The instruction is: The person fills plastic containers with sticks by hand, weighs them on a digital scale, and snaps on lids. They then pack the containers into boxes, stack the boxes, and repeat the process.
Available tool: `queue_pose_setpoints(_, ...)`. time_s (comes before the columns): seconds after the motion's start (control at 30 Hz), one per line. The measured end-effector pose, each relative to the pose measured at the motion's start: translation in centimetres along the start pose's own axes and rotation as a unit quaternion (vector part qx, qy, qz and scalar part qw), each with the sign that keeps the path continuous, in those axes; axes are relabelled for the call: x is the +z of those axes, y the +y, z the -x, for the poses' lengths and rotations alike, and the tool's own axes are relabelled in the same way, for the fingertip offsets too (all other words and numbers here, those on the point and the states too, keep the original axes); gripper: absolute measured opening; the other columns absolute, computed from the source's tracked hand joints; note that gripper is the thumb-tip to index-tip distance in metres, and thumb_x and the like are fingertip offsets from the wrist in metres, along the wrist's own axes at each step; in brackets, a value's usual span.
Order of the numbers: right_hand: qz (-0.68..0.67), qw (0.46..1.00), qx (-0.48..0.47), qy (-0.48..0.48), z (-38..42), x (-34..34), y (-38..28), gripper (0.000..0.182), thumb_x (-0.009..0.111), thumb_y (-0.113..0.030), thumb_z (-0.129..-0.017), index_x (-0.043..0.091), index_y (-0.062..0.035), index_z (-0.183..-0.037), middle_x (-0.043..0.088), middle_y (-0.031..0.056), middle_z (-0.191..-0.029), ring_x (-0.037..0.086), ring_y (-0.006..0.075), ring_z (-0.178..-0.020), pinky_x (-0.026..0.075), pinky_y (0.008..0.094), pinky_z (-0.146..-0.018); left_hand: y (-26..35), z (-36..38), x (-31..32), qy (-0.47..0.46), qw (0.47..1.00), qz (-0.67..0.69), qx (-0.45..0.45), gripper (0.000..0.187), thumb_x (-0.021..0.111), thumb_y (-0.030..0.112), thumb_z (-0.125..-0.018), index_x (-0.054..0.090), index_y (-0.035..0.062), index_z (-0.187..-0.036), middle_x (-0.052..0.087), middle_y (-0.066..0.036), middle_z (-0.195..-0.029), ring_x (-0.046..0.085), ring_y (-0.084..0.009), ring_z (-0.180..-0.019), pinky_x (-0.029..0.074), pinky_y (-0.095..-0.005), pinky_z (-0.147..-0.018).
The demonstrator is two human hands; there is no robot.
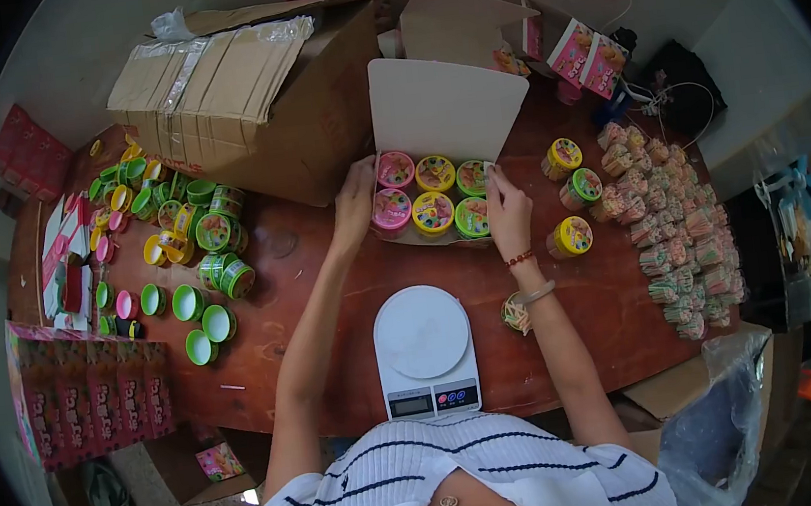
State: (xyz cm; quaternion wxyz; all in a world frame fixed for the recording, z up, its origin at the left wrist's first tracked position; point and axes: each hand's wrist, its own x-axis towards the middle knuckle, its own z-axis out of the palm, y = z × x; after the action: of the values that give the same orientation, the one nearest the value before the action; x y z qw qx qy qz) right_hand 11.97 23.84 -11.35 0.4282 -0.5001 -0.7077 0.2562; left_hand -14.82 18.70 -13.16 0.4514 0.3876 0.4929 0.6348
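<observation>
A white-lined cardboard box stands with its lid raised, holding several small round cups with pink, yellow and green lids, such as a yellow-lidded cup. My left hand grips the box's left side. At the right side, my right hand has its fingers closed on the box edge, beside a green-lidded cup. Just right of my right hand stand loose cups, among them a yellow-lidded cup. A white kitchen scale lies in front of me with nothing on its plate.
A large brown carton stands behind my left hand. Empty green, yellow and pink cups spread at left. Many bundles of thin sticks are heaped at right. A small cup of sticks sits by my right forearm.
</observation>
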Motion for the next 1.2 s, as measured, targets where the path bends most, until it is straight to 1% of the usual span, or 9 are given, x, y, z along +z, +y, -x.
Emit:
queue_pose_setpoints(0.2,-0.301,0.95,0.078,0.02,-0.3,0.8,1.4,0.065,0.061,0.001,-0.098,0.039,-0.0103,-0.157,0.053,0.0155,-0.151,0.047,0.0251,-0.145,0.04,0.0373,-0.115,0.4,-0.7,2.0,0.016,0.998,-0.018,0.065,0.062,0.051,0.001,-0.101,0.031,0.0067,-0.16,0.05,-0.018,-0.152,0.056,-0.0232,-0.132,0.039,-0.0334,-0.113)
queue_pose_setpoints(0.27,-0.334,0.93,0.077,-0.134,-2.0,-1.7,0.6,0.077,0.061,0.006,-0.094,0.028,-0.0138,-0.161,0.045,0.0144,-0.158,0.04,0.0249,-0.147,0.036,0.0377,-0.119,1.3,-1.2,1.3,-0.065,0.988,-0.069,0.123,0.066,0.049,-0.004,-0.096,0.031,0.0092,-0.158,0.049,-0.018,-0.152,0.051,-0.0231,-0.138,0.036,-0.0332,-0.116)
queue_pose_setpoints(0.4,0.025,0.993,-0.1,-0.059,-1.6,-3.4,2.5,0.032,0.062,0.004,-0.092,0.07,-0.0068,-0.121,0.066,0.0103,-0.126,0.065,0.0247,-0.114,0.052,0.0342,-0.098,-0.5,-0.3,-4.0,-0.111,0.968,-0.185,0.126,0.038,0.044,0.014,-0.105,0.063,0.0056,-0.136,0.06,-0.011,-0.136,0.054,-0.0218,-0.129,0.039,-0.0324,-0.112)
queue_pose_setpoints(0.5,0.01,0.987,-0.147,-0.056,2.8,-5.7,-1.1,0.027,0.062,-0.003,-0.097,0.07,-0.0068,-0.122,0.068,0.0157,-0.096,0.069,0.0192,-0.087,0.053,0.0337,-0.076,4.8,6.5,-4.0,-0.074,0.936,-0.323,0.116,0.035,0.056,0.017,-0.103,0.064,0.0062,-0.136,0.064,-0.007,-0.121,0.06,-0.0164,-0.109,0.046,-0.0307,-0.099)
queue_pose_setpoints(0.6,-0.039,0.98,0.072,-0.181,7.2,-7.4,-3.6,0.034,0.061,0.0,-0.1,0.065,-0.0061,-0.133,0.069,0.0085,-0.097,0.066,0.0071,-0.087,0.052,0.0239,-0.075,7.4,9.8,-3.8,-0.128,0.952,-0.279,-0.004,0.04,0.068,0.014,-0.098,0.064,0.0063,-0.137,0.065,-0.003,-0.11,0.06,-0.0109,-0.096,0.047,-0.0277,-0.09)
queue_pose_setpoints(0.7,-0.284,0.943,0.06,-0.162,7.4,-6.6,-4.4,0.048,0.065,0.005,-0.097,0.053,-0.0021,-0.142,0.064,0.0054,-0.115,0.063,0.0092,-0.099,0.054,0.0232,-0.087,6.4,8.4,-4.3,-0.178,0.979,-0.096,0.009,0.052,0.073,0.007,-0.095,0.054,0.0027,-0.143,0.062,-0.002,-0.106,0.061,-0.0094,-0.097,0.05,-0.0269,-0.092)
queue_pose_setpoints(0.8,-0.249,0.959,-0.052,-0.127,5.2,-7.0,-5.7,0.055,0.066,0.009,-0.094,0.048,-0.0004,-0.145,0.059,0.0097,-0.132,0.06,0.0159,-0.12,0.051,0.0297,-0.103,7.5,6.5,-4.3,-0.202,0.976,-0.07,0.042,0.042,0.071,0.003,-0.096,0.054,0.0025,-0.134,0.062,-0.002,-0.107,0.062,-0.01,-0.099,0.051,-0.0275,-0.092)
queue_pose_setpoints(0.93,0.015,0.978,-0.189,-0.089,4.5,-7.2,-3.7,0.05,0.075,0.005,-0.088,0.061,-0.0038,-0.134,0.069,0.009,-0.128,0.069,0.018,-0.112,0.054,0.0311,-0.097,7.7,6.1,-3.7,-0.157,0.941,-0.259,0.148,0.04,0.07,-0.005,-0.092,0.058,0.0045,-0.129,0.064,-0.004,-0.099,0.062,-0.0103,-0.094,0.053,-0.0296,-0.085)
queue_pose_setpoints(1.2,-0.015,0.98,-0.189,-0.054,5.3,-6.4,-2.4,0.041,0.078,0.006,-0.082,0.073,-0.0056,-0.121,0.075,0.0111,-0.11,0.074,0.0265,-0.099,0.057,0.0351,-0.086,6.8,6.5,-3.7,-0.123,0.922,-0.321,0.18,0.04,0.075,-0.003,-0.086,0.064,0.006,-0.124,0.067,-0.007,-0.097,0.065,-0.0161,-0.091,0.054,-0.0323,-0.086)
